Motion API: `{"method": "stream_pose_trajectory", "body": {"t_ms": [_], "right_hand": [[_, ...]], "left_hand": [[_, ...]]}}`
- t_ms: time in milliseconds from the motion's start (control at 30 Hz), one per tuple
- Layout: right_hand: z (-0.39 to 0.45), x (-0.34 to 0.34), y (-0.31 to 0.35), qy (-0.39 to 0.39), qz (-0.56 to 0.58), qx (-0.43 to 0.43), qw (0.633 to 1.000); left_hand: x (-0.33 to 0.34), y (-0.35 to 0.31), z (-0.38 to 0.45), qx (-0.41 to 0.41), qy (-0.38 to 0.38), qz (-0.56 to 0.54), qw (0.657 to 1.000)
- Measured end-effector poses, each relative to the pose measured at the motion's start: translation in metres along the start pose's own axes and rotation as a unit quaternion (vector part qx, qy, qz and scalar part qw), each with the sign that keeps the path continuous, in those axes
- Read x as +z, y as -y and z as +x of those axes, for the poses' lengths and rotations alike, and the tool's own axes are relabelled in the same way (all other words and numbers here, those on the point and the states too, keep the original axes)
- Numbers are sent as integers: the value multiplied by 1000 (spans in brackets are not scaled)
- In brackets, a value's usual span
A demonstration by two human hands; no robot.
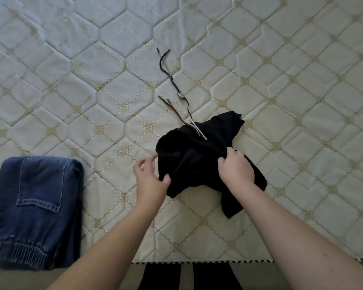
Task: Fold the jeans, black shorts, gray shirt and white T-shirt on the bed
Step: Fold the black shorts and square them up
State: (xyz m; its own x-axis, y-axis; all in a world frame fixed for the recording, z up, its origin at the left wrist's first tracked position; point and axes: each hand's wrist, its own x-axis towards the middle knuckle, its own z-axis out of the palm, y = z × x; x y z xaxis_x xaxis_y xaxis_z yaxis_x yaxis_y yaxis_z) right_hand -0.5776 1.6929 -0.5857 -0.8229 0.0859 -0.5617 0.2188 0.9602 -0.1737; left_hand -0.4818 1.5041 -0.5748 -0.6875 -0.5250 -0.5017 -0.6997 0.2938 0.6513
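quilted cream mattress [113, 84] fills the view. right hand [236, 168] fingers bunch a fold of the black shorts [199, 164]; left hand [150, 176] pinches their left edge with the thumb, its other fingers loose. shorts lie crumpled mid-bed, drawstring [176, 88] trailing: light, limp, probably best held at the waistband corners. folded jeans [38, 210] sit left.

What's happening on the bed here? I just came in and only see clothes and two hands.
A person is folding laundry on a quilted mattress. The jeans lie folded at the left edge. Both hands are on the bunched black shorts: the left hand grips the left side, the right hand pinches the top. The cords trail away across the mattress.
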Motion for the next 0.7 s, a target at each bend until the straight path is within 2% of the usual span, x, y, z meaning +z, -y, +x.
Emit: {"method": "stream_pose_trajectory", "body": {"t_ms": [100, 167, 267, 333, 400, 500, 567, 700], "right_hand": [[-9, -3, -5, 3, 22, 15, 1000], [-16, -1, -8, 31, 64, 6, 997], [-28, 6, -11, 91, 139, -55, 985], [-41, 10, -10, 126, 162, -107, 973], [-53, 14, -6, 145, 245, -130, 950], [-65, 17, -1, 170, 360, -144, 906], [-70, 18, 3, 196, 352, -160, 901], [-77, 14, 5, 263, 285, -191, 902]], "left_hand": [[-2, 9, 8, -190, 15, -66, 979], [2, 14, 11, -233, 50, -117, 964], [5, 13, 10, -179, 29, -211, 961], [6, 1, 9, -144, 39, -290, 945], [8, -10, 5, -136, 84, -339, 927], [11, -19, -6, -135, 169, -350, 911], [13, -20, -11, -140, 214, -342, 904], [9, -16, -9, -144, 234, -315, 908]]}}
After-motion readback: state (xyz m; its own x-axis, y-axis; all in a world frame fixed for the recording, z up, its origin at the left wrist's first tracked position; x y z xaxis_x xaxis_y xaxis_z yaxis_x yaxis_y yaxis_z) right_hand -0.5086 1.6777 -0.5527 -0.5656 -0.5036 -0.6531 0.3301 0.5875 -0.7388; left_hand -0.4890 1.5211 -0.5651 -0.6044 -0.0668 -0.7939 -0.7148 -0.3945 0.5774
